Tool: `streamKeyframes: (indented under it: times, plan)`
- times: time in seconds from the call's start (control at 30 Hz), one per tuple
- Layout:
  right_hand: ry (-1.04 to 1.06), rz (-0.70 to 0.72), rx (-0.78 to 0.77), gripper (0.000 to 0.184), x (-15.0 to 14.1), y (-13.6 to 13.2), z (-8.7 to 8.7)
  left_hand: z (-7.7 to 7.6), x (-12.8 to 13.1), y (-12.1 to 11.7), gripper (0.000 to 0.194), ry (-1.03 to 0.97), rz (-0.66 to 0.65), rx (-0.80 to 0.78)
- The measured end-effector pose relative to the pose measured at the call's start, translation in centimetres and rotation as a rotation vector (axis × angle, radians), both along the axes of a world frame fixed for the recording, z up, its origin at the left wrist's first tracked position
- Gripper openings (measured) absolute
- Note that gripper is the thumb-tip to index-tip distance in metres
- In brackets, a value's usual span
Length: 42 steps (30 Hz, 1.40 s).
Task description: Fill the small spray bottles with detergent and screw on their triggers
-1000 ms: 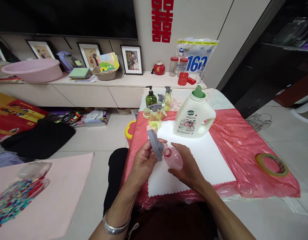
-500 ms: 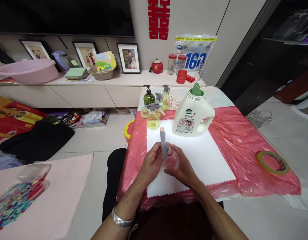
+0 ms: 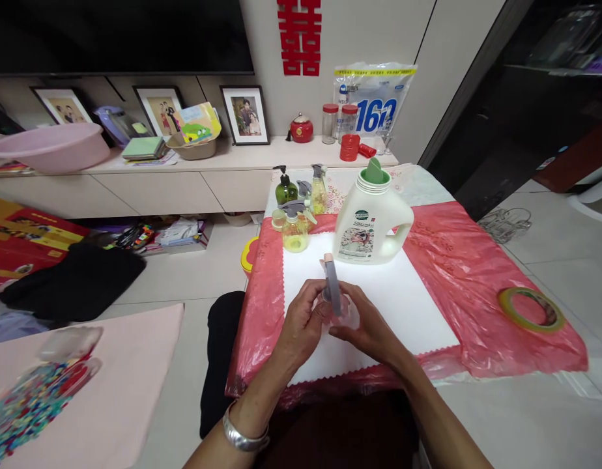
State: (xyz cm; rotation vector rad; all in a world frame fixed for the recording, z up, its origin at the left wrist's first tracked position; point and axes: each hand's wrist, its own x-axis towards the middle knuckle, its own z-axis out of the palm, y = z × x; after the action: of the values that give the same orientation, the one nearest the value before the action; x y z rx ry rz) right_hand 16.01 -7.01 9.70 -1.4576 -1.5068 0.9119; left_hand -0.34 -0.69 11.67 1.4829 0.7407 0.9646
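Note:
Over the near edge of a white mat (image 3: 403,306) I hold a small pink spray bottle (image 3: 347,317). My right hand (image 3: 367,326) is wrapped round its clear pink body. My left hand (image 3: 303,319) is closed on its grey trigger head (image 3: 332,285), which points up and away from me. The bottle's neck is hidden between my fingers. Just behind my hands stands a large white detergent jug (image 3: 372,218) with a green spout.
A red plastic sheet (image 3: 457,273) covers the table. Several small spray and pump bottles (image 3: 296,208) stand at its far left. A roll of tape (image 3: 530,309) lies at the right. To my left are a pink cloth with colourful beads (image 3: 32,397) and a low cabinet (image 3: 184,176).
The spray head has turned from tilted left to nearly upright on the bottle. Both hands have closed in round it and shifted a little to the right.

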Motion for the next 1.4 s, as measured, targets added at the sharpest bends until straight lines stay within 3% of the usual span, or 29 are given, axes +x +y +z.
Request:
streamKeyframes:
  times: [0.17,0.33,0.63,0.93,1.1,1.4]
  plan:
    - [0.12,-0.135,0.151,0.039,-0.3,-0.6,1.5,-0.5,0.5,-0.8,0.025,-0.035,-0.014,-0.065]
    - [0.188,-0.2,0.209,0.025,-1.5,-0.3,1.6,-0.8,1.0,-1.5,0.022,-0.072,0.029,-0.066]
    - [0.09,-0.11,0.188,0.031,-1.5,0.0,2.1,-1.7,1.6,-2.2,0.02,-0.21,0.08,-0.116]
    - [0.106,-0.243,0.274,0.024,-2.6,-0.1,1.2,-1.9,1.9,-2.7,0.028,-0.199,0.113,-0.079]
    - [0.241,-0.285,0.237,0.022,-3.0,-0.2,0.6,-2.2,1.6,-2.6,0.027,-0.215,0.119,-0.113]
    - [0.236,-0.132,0.176,0.027,-2.7,-0.2,1.1,-1.8,2.1,-2.4,0.022,-0.255,0.147,-0.074]
